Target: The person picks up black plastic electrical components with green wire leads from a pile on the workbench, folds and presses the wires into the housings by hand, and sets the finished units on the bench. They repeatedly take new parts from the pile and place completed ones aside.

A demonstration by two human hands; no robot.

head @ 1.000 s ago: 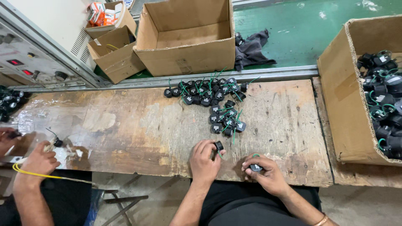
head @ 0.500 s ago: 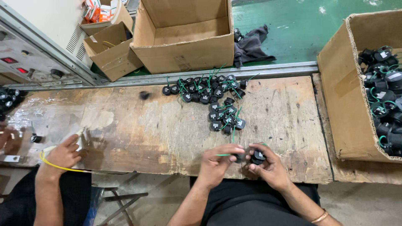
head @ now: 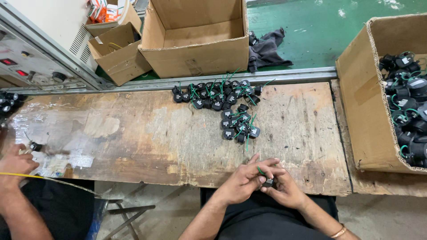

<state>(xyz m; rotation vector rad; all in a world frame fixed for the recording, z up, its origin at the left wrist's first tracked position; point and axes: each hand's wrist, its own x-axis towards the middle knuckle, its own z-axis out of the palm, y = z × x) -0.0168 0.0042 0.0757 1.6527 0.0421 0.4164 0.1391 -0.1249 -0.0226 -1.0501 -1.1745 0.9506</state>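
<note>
At the near edge of the worn wooden workbench [head: 133, 133], a small black component [head: 268, 182] with a green wire [head: 260, 170] is held between both hands. The left hand [head: 244, 180] is laid over it from above, its fingers pressed together and curled around the piece, while the right hand [head: 284, 191] is cupped beneath, its fingertips pinching the part from below. Farther back on the bench, well apart from the hands, a loose heap of similar black components [head: 222, 104] with green leads is spread. To the right, a cardboard box [head: 360, 115] filled with more such parts is set beside the bench. Beyond the bench, an empty open carton [head: 200, 53] is seen on the green floor. At the far left, another person's hand [head: 15, 162] is rested on the bench.
</note>
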